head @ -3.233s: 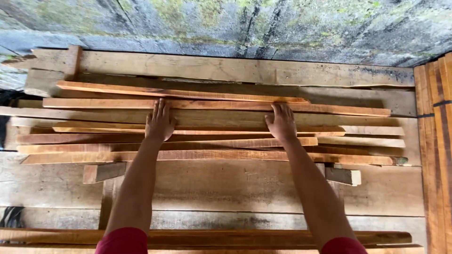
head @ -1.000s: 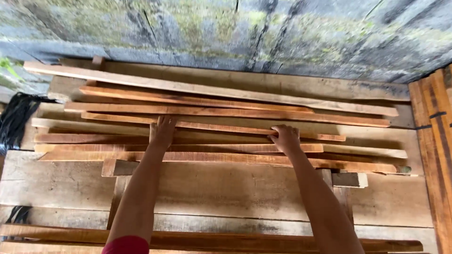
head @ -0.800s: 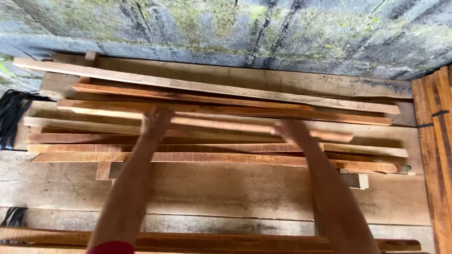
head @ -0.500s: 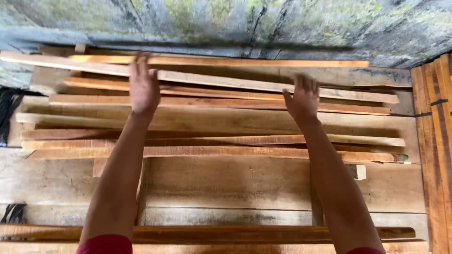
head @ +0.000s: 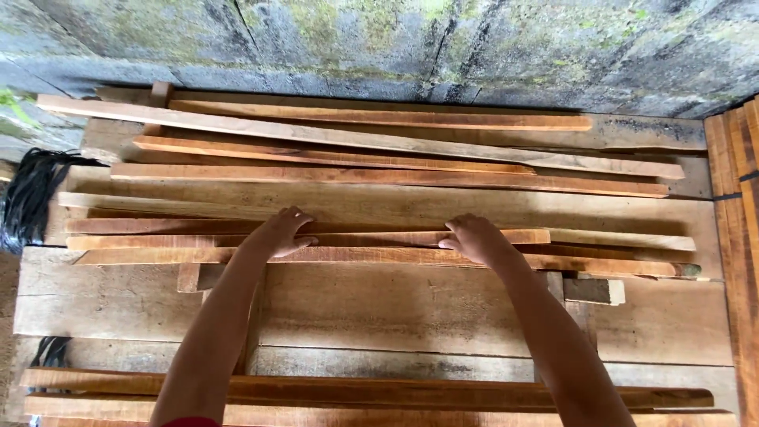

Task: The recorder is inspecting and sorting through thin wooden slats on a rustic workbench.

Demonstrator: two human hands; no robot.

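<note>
Left hand (head: 283,232) and right hand (head: 473,237) both curl, fingers bent over the far edge of one thin reddish strip (head: 379,238), spaced well apart, likely to keep the long piece level. The strip lies near the front of a loose spread of strips on wide boards (head: 395,308); other strips (head: 379,119) lie by the mossy wall (head: 395,39).

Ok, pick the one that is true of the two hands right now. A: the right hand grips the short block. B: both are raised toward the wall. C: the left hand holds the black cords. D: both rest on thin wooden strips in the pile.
D: the left hand and the right hand both lie on the reddish wooden strips near the front of the pile.
</note>
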